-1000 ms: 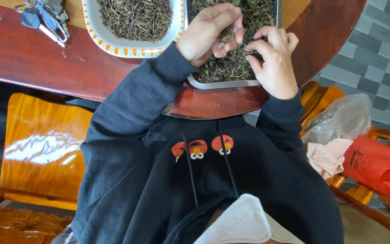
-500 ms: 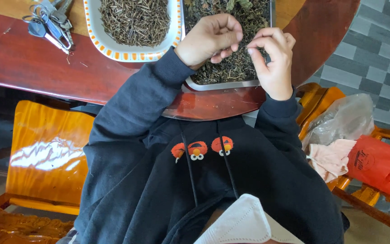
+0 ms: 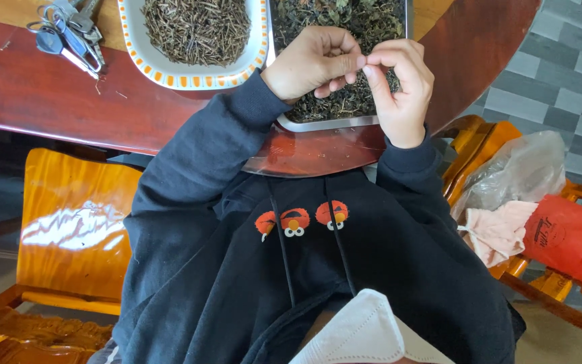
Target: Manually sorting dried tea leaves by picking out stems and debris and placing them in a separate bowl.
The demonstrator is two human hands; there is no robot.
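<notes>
Two hands meet over a metal tray [image 3: 325,123] of dried leaves [image 3: 365,20] at the table's near edge. The left hand [image 3: 314,64] is curled, thumb and fingers pinched together. The right hand [image 3: 402,87] is pinched too, and its fingertips touch the left's just above the leaf pile. Whatever is between them is too small to make out.

Step, as judged: sorting the leaf mix by hand, working one small piece free at the fingertips. The next move calls for a fine two-finger grip and a light pull, since the bits look brittle and crumbly.

The leaves are dark green-brown, shredded and tangled, and they fill the tray. The tray is shiny, thin-walled and rectangular, with rounded corners. Just left of it, close beside, is a white dish [image 3: 170,74] with an orange-dashed rim and a glazed look. It holds thin straight brown stems [image 3: 197,30], dry and wiry.

The table [image 3: 48,101] is dark red polished wood with a curved edge. A bunch of keys [image 3: 69,37] lies at far left, well apart from the tray. Glossy orange wooden chairs [image 3: 75,222] stand on both sides. The right one carries a clear crinkled plastic bag [image 3: 520,175], a pink cloth [image 3: 500,229] and a red bag [image 3: 567,239]. The person wears a dark hoodie [image 3: 237,269], and a white mask [image 3: 358,334] shows at the bottom.
</notes>
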